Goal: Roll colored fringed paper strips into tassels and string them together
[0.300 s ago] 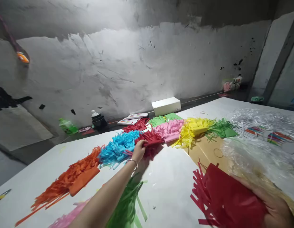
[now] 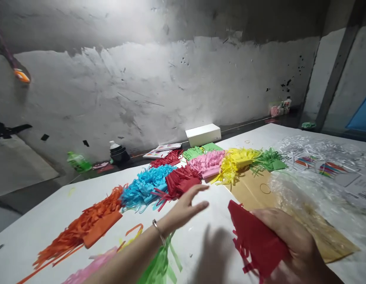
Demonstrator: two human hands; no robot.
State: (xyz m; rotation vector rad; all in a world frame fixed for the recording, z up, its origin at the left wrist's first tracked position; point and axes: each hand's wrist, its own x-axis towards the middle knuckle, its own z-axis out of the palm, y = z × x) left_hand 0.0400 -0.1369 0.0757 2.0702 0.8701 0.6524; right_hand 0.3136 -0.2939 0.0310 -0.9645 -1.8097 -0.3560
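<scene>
My right hand [image 2: 289, 232] grips a folded piece of red fringed paper [image 2: 255, 240] at the lower right, its cut strips hanging down on the left. My left hand [image 2: 187, 205], with a bangle at the wrist, is raised over the table with thumb and fingers apart and nothing in it. Just behind it lies a dark red fringed paper bundle [image 2: 183, 181]. Beside that bundle are a blue fringed bundle [image 2: 149, 182] and a pink one [image 2: 208, 162]. An orange bundle [image 2: 91, 221] lies farther left. Green fringe [image 2: 159, 265] shows partly behind my left forearm.
Yellow [image 2: 238, 161] and dark green fringed bundles [image 2: 271, 159] continue the row rightward. Clear plastic wrap [image 2: 307, 193] lies over brown paper [image 2: 253, 193]. At the table's back stands a white box [image 2: 203, 135]. A green bottle [image 2: 78, 161] and a dark container [image 2: 119, 153] are along the wall.
My left hand has let go of the dark red bundle in the row and come back right, opening. My right hand has brought its red paper leftward and tilted it.
</scene>
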